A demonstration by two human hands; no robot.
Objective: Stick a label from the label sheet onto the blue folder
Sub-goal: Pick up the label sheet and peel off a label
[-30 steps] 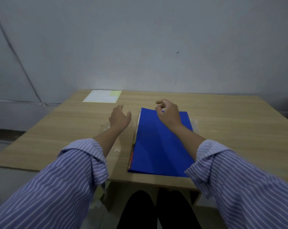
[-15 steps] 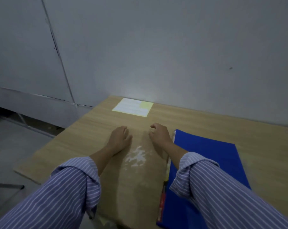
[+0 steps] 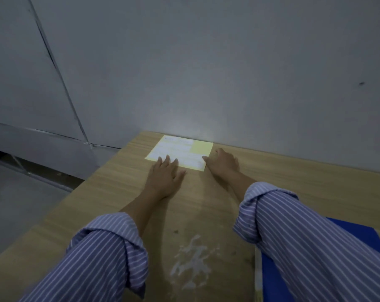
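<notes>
The label sheet (image 3: 180,151), pale yellow backing with white labels, lies flat at the far left corner of the wooden table (image 3: 110,188). My left hand (image 3: 165,177) rests flat with spread fingers, its fingertips on the sheet's near edge. My right hand (image 3: 222,165) sits at the sheet's right near corner, fingers curled, thumb touching the corner. The blue folder (image 3: 358,234) lies at the lower right, mostly hidden under my right sleeve.
A grey wall stands right behind the table's far edge. The table's left edge drops off to the floor. A white smear (image 3: 193,262) marks the wood near the folder's left edge.
Both hands have reached forward from beside the folder to the label sheet, and the view has swung left and forward, pushing the folder to the lower right.
</notes>
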